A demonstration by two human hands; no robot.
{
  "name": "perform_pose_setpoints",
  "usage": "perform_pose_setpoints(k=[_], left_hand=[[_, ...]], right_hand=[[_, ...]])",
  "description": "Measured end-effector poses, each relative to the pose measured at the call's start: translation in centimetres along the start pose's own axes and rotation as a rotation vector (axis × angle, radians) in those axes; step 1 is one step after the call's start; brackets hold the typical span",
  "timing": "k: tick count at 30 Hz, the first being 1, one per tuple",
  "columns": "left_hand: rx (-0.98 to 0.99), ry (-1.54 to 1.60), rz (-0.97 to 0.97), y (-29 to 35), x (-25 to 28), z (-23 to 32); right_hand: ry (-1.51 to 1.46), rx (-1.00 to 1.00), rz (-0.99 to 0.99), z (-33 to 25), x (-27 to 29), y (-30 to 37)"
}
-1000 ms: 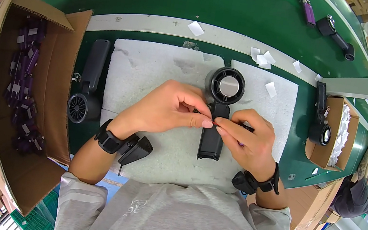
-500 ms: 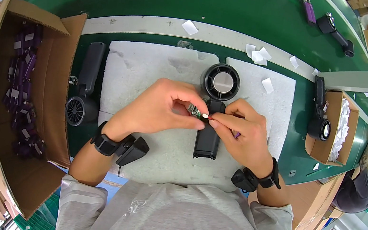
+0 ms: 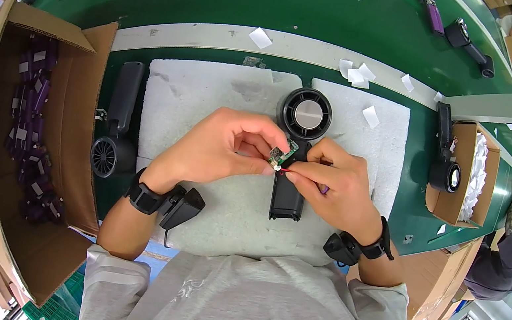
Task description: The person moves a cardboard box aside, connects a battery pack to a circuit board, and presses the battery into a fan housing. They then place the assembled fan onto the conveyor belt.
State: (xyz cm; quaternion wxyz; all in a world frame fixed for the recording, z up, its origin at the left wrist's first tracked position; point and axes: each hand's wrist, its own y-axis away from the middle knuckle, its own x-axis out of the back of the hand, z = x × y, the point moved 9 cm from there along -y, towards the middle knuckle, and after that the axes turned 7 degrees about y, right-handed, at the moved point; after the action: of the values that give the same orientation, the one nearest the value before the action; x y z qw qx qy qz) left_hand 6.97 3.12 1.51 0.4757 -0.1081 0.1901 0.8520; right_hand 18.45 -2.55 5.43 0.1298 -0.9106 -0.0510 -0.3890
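My left hand (image 3: 221, 148) pinches a small green circuit board (image 3: 280, 156) between thumb and fingertips. A white connector (image 3: 277, 167) sits at the board's lower edge, with a short red wire leading from it. My right hand (image 3: 339, 183) is closed on that wire close to the connector. A bit of purple (image 3: 324, 189) shows under the right fingers; the rest is hidden. Beneath both hands a black handheld fan (image 3: 287, 202) lies on the white foam pad (image 3: 213, 89), its round head (image 3: 307, 114) pointing away from me. My hands cover part of its handle.
At left stands a cardboard box (image 3: 83, 132) of purple battery packs (image 3: 33, 105), with another black fan (image 3: 113, 151) beside it. At right, a fan (image 3: 445, 170) leans by a small box (image 3: 456, 205) of white papers. Beyond the pale rail (image 3: 189, 34), more fans rest on a green surface.
The circuit board has turned in my left fingers, so more of its green face shows. The connector and my right fingertips have shifted slightly left and toward me.
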Motion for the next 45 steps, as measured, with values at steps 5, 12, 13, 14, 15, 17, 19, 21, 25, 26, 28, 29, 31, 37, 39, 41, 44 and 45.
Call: perform_pose_setpoints(k=[5,12,13,14,15,17,19,21,25,26,28,29,31,37,39,41,44,45], left_hand=[[-0.028,-0.005,0.003,0.1,0.2,-0.1],[-0.091,-0.126,0.030,0.0,0.0,0.8],[-0.138,-0.198,0.036,0.0,-0.2,1.3],[-0.184,-0.270,0.041,0.0,-0.4,1.7],[-0.231,-0.341,0.046,0.0,-0.6,2.1],[-0.255,-0.401,0.063,0.0,-0.8,2.4],[-0.302,-0.522,0.094,0.1,-1.0,2.8],[-0.309,-0.540,0.106,0.2,-1.2,2.9],[-0.316,-0.540,0.157,0.3,-1.6,2.7],[-0.309,-0.501,0.190,0.4,-1.5,2.6],[-0.302,-0.461,0.226,0.5,-1.0,2.4],[-0.318,-0.487,0.222,0.5,-1.0,2.4],[-0.350,-0.540,0.212,0.5,-1.1,2.6],[-0.353,-0.456,0.236,0.6,-0.5,2.4],[-0.333,-0.450,0.244,0.6,-0.5,2.4],[-0.344,-0.489,0.233,0.5,-0.7,2.6],[-0.369,-0.565,0.219,0.5,-1.1,2.9],[-0.396,-0.594,0.223,0.5,-1.1,3.1]], right_hand=[[-0.003,-0.002,-0.006,-0.1,-0.1,-0.1],[-0.013,0.007,-0.002,0.1,0.1,0.0],[-0.016,0.018,-0.001,0.1,0.1,0.1],[-0.018,0.029,0.000,0.1,0.1,0.1],[-0.018,0.025,0.002,0.2,0.2,0.2],[-0.019,0.068,0.021,0.1,0.3,0.2],[-0.019,0.091,0.026,-0.1,0.3,0.1],[0.039,0.122,0.075,-0.4,0.7,-0.1],[-0.010,-0.002,0.215,-0.5,1.2,-0.2],[-0.051,-0.071,0.272,-0.1,1.4,-0.1],[-0.023,-0.071,0.246,-0.3,1.2,-0.1],[0.005,-0.072,0.222,-0.3,0.9,-0.2],[0.034,-0.075,0.199,-0.3,0.7,-0.2],[0.049,-0.083,0.243,0.0,1.0,-0.2],[0.049,-0.087,0.251,0.1,1.0,-0.2],[0.054,-0.072,0.267,0.0,1.1,-0.2],[0.046,-0.078,0.277,0.0,1.2,-0.2],[0.037,-0.091,0.281,0.0,1.3,-0.2]])
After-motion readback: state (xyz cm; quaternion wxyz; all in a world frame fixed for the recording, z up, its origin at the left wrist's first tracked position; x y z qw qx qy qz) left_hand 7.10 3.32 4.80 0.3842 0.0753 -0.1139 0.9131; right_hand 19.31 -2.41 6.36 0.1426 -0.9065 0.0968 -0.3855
